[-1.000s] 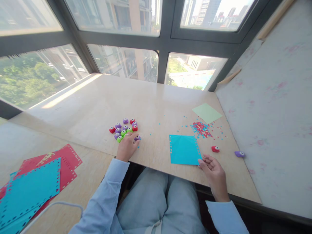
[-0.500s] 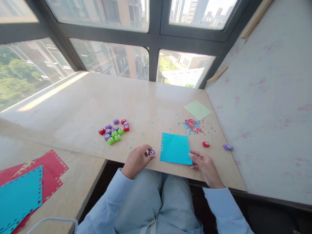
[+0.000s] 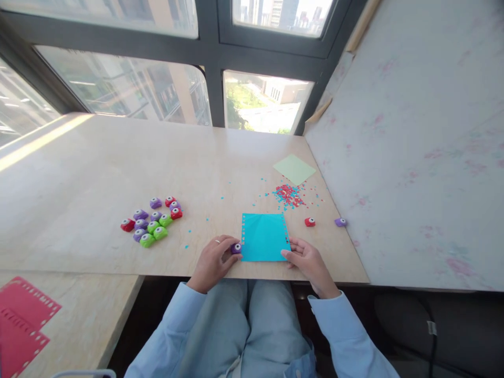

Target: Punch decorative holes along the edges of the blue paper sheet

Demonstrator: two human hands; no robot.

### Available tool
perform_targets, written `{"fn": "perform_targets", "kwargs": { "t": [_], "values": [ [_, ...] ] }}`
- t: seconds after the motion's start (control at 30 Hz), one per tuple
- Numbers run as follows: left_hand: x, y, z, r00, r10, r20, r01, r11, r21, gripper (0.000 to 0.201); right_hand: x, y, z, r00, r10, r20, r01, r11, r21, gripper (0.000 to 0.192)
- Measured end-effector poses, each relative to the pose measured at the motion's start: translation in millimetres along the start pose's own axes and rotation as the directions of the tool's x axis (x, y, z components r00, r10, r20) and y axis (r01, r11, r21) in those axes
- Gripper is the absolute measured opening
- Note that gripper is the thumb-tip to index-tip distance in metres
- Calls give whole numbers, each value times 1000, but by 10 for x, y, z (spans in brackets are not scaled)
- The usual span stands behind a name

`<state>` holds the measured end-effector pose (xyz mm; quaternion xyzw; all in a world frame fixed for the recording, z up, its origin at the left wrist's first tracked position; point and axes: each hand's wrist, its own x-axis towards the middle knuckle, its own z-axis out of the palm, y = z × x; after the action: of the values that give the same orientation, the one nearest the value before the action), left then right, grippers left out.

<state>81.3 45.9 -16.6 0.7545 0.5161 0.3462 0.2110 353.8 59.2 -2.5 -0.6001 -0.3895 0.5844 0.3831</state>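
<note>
- The left hand [image 3: 212, 260] had its grip clamped on a small purple punch [image 3: 235, 248], pinched between thumb and fingertips at the near edge of the table [image 3: 98, 173].
- The punch sat right against the left edge of the blue paper square [image 3: 263, 239], just to the right of that grip; that paper edge already carried a row of small holes.
- The right hand [image 3: 307, 260] rested at the paper's near right corner, its grip loosely apart, fingertips touching the sheet.
- Beyond the right hand lay a red punch [image 3: 310, 222], and a further purple punch [image 3: 340, 222] off to its right.
- Farther beyond them were a scatter of red and blue paper bits [image 3: 289, 194] and a pale green paper square [image 3: 294, 169].
- Well to the left of the left hand sat a cluster of purple, green and red punches [image 3: 151, 223].
- Red punched sheets [image 3: 21, 320] lay on a lower surface far to the left.
</note>
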Motion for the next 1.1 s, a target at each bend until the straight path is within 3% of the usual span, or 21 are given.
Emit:
{"fn": "perform_targets", "kwargs": {
  "t": [0.1,0.2,0.33,0.5,1.1],
  "values": [
    [-23,-35,11,999,39,-23,-39,999,13,20,-88,34,58,997,-47,-58,51,996,78,62],
    [-31,-43,23,999,30,-32,-30,1000,9,19,-228,35,202,990,-80,-117,110,954,278,58],
    [-31,-35,33,1000,-3,-19,3,1000,3,19,-349,22,423,999,-18,-35,32,890,456,45],
    [-28,-15,26,1000,-27,-8,27,999,-25,19,-255,12,584,991,63,-117,-9,911,412,44],
    [-43,-13,29,998,-54,-39,52,997,-56,21,-121,17,936,983,31,-183,24,957,289,36]
  ]
}}
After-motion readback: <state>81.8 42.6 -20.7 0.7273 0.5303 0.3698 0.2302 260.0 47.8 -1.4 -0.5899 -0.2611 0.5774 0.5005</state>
